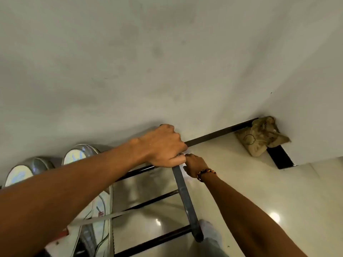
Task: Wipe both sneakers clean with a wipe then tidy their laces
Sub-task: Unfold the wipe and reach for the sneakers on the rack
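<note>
Sneakers (92, 210), a pale pair with shiny toe caps, sit side by side on a dark metal rack (185, 201) at the lower left of the frame, largely hidden behind the left forearm, toes pointing up the frame toward the wall (130, 62). A loose lace trails over the nearer one; no wipe is visible anywhere. Nearer the centre, the left hand (163, 145) curls round the top corner of the rack, gripping its grey side bar. Just below and right of it, the right hand (194, 164), a beaded band at its wrist, reaches past the bar toward the floor; its fingers are hidden, so whether it holds anything cannot be told. Farther off, at the right, a crumpled brown cloth bundle (261, 138) lies in the corner where the wall meets the glossy floor (259, 182). The cleaning seems not yet begun: this looks like steadying or shifting the rack. Next, a wipe must be found and a sneaker lifted clear.
</note>
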